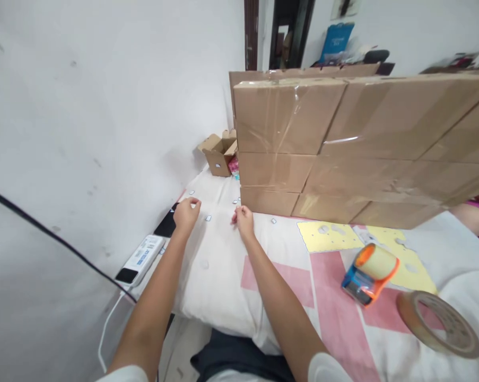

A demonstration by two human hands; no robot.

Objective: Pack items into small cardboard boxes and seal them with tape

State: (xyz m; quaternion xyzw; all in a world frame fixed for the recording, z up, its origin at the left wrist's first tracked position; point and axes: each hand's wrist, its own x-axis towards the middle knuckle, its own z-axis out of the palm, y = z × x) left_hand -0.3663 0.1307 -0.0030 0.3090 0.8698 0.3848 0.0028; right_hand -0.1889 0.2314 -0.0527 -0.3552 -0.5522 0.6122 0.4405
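Note:
My left hand [187, 212] is over the left side of the white bedding, beside a black phone [166, 224], its fingers pinched together; whatever it may hold is too small to name. My right hand [243, 220] hovers near the lower left corner of a large taped cardboard panel [279, 122], fingers also curled together, with any held item hidden. Small white pieces [208, 218] lie scattered on the cloth between and around both hands. A white power bank [144, 254] rests by the wall, left of my left forearm.
An open small box [219, 159] stands at the back. On the right lie yellow sheets [322, 237], an orange and blue tape dispenser [370, 273] and a tape roll [438, 323]. A black cable [56, 236] crosses the left; a person's limb [472, 218] shows far right.

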